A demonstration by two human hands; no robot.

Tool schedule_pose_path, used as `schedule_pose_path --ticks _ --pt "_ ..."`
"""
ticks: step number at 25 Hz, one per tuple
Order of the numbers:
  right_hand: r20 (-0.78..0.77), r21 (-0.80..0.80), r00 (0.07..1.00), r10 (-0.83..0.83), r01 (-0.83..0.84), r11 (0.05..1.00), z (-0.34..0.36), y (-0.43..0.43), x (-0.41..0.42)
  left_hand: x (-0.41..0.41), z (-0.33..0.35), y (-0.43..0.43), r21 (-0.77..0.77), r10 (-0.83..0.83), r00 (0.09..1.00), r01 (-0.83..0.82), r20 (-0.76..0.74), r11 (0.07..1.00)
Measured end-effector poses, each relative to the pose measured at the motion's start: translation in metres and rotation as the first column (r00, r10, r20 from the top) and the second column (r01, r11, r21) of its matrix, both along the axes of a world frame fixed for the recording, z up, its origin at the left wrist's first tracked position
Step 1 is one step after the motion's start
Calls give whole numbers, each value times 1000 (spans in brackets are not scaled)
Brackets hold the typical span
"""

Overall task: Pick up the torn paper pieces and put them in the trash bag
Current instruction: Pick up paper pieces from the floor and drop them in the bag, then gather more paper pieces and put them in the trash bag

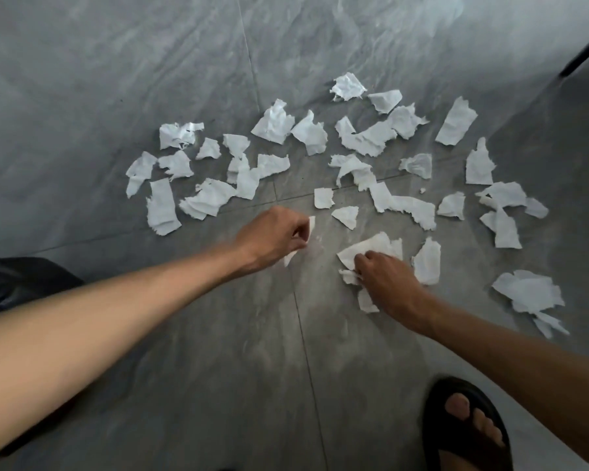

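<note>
Several torn white paper pieces [276, 122] lie scattered in a wide arc on the grey tiled floor [184, 334]. My left hand [272, 237] reaches in from the left and pinches a small paper scrap [312, 226] between its fingertips, just above the floor. My right hand [386, 278] is closed on a larger crumpled paper piece [371, 248] that still rests on the floor, with smaller scraps under its fingers. A black trash bag [17, 283] shows at the left edge, partly hidden by my left forearm.
My foot in a black sandal [470, 423] stands at the bottom right. A dark bar [585, 52] crosses the top right corner. Bare floor lies between my arms and in front of the sandal.
</note>
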State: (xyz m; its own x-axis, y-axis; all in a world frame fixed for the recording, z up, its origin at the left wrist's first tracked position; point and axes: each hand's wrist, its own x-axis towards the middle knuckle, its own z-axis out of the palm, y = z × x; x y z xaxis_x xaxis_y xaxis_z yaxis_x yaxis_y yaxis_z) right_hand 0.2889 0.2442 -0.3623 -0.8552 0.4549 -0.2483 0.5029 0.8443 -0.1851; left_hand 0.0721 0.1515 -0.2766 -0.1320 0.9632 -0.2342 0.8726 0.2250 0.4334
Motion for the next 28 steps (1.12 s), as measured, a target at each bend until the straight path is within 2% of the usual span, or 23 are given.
schedule_pose_path --ticks 3,6,8,11,14,19,22,25,28 --pt "-86 -92 996 -34 26 995 18 -7 -20 -28 60 -23 69 34 999 -34 3 997" --pt "-252 -281 961 -115 41 959 68 -24 -60 -56 114 -61 224 213 977 -212 20 951" --pt "-327 -380 927 -186 51 923 109 -33 -92 -73 142 -91 311 342 936 -349 78 884" --pt "-371 -534 901 -226 -8 845 177 -53 -155 -105 180 -156 403 519 833 -550 195 731" --pt "-380 -664 899 -216 -103 741 230 -89 -219 -136 190 -227 438 679 703 -689 212 577" --pt "-400 -839 907 -131 -305 451 253 -166 -287 -163 143 -328 353 871 490 -823 41 446" --pt "-389 -890 917 -91 -348 295 247 -215 -323 -167 105 -378 150 943 326 -931 -67 333" --pt "-265 -954 963 -52 -254 159 232 -263 -352 -162 83 -402 -61 937 312 -950 -155 306" --pt "-90 -986 996 -5 -88 140 212 -294 -370 -156 81 -412 2 964 229 -973 -134 232"
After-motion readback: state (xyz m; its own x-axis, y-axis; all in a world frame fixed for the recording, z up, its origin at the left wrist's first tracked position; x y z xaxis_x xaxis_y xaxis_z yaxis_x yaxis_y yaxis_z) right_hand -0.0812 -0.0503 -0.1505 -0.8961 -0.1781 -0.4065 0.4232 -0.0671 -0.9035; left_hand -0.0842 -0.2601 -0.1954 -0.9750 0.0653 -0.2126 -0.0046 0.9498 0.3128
